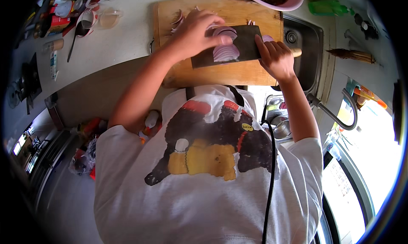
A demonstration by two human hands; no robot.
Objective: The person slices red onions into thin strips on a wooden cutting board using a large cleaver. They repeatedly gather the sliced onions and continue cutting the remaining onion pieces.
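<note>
My right hand (279,59) grips a cleaver by its pale wooden handle (296,52), the thumb on the blade. The broad dark blade (248,46) lies flat over a wooden cutting board (185,76). Sliced red onion (226,53) rests on the blade in fanned half-rounds. My left hand (204,31) is over the blade with thumb and fingers spread around more onion slices (225,31); whether it presses on them is hard to tell. Loose onion strips (177,18) lie at the board's left, and a few slices (267,38) are right of the blade.
A pink bowl (299,0) with dark food stands beyond the board. At right are a steel sink (310,36), a green bottle (326,8), a brush (352,55) and a curved faucet (350,113). Jars, a cup (110,18) and a dark spoon (72,46) occupy the left counter.
</note>
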